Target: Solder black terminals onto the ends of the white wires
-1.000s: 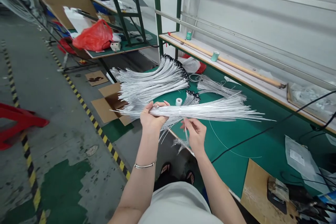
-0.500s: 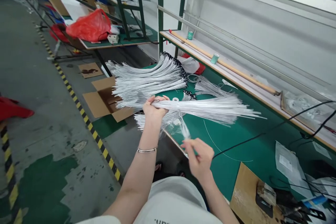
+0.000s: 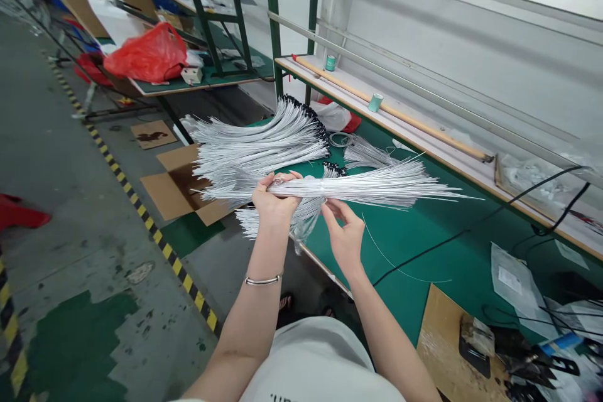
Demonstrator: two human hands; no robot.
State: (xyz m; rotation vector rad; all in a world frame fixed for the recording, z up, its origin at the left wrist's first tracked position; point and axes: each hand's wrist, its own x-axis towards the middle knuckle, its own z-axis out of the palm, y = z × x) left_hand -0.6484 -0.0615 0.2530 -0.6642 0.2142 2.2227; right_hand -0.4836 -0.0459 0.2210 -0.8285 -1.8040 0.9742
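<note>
A long bundle of thin white cables (image 3: 377,188) lies across my left hand (image 3: 277,196), whose fingers are wrapped round it near its left part. The loose ends fan out to the right. Just under the bundle's middle, my right hand (image 3: 343,226) is pinched close against it; what sits between its fingertips is too small to make out. Behind, a large pile of white cables (image 3: 264,138) with black ends rests on the green table. Below my left hand hangs some clear plastic (image 3: 304,229) beside more cables.
An open cardboard box (image 3: 181,182) stands on the floor to the left. A shelf (image 3: 424,119) with a wooden pole (image 3: 400,113) runs behind the table. A black cable (image 3: 424,254) crosses the green tabletop (image 3: 396,232). Cardboard (image 3: 436,339) and tools lie at the lower right.
My right hand has risen from below to the bundle's underside. The pale strip that was stretched between that hand and the bundle no longer shows. My left hand keeps its hold.
</note>
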